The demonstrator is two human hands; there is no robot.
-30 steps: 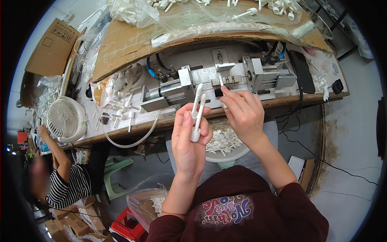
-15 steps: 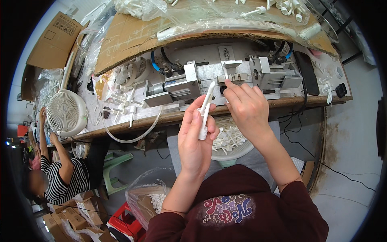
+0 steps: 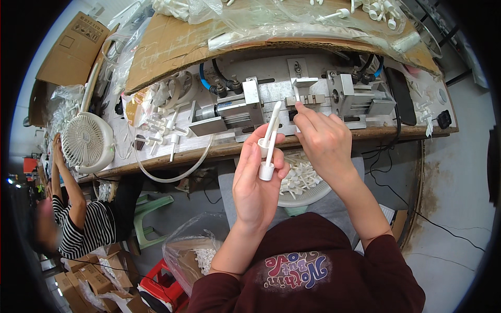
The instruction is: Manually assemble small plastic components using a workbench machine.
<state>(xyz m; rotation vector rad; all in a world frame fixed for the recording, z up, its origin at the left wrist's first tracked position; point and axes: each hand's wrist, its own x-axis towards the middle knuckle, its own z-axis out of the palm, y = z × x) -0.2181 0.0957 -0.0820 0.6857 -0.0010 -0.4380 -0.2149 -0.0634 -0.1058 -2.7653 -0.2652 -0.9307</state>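
My left hand (image 3: 254, 185) is closed around two white capped applicator sticks. One has its ribbed cap (image 3: 266, 170) near my fingers; the other's pale shaft (image 3: 273, 120) points up and away toward the bench. At the metal fixture, my right hand (image 3: 324, 138) has its fingers drawn together at the small metal holding block (image 3: 312, 99). A white stick (image 3: 297, 94) lies across that block, its near end at my fingertips and partly hidden by them. Metal clamp cylinders stand on both sides, a left one (image 3: 235, 109) and a right one (image 3: 360, 96).
Below my hands, a round white basket (image 3: 308, 197) of white sticks rests on my lap. Cardboard (image 3: 172, 52) overhangs the fixture. A white fan (image 3: 87, 142), loose white parts (image 3: 164, 130) and a clear hose (image 3: 172, 182) lie left. Another person in stripes (image 3: 91, 229) works there.
The two applicators in my left hand have spread slightly apart, with the near cap tilted more toward me. My right hand stays at the holding block. The other person's arms have moved.
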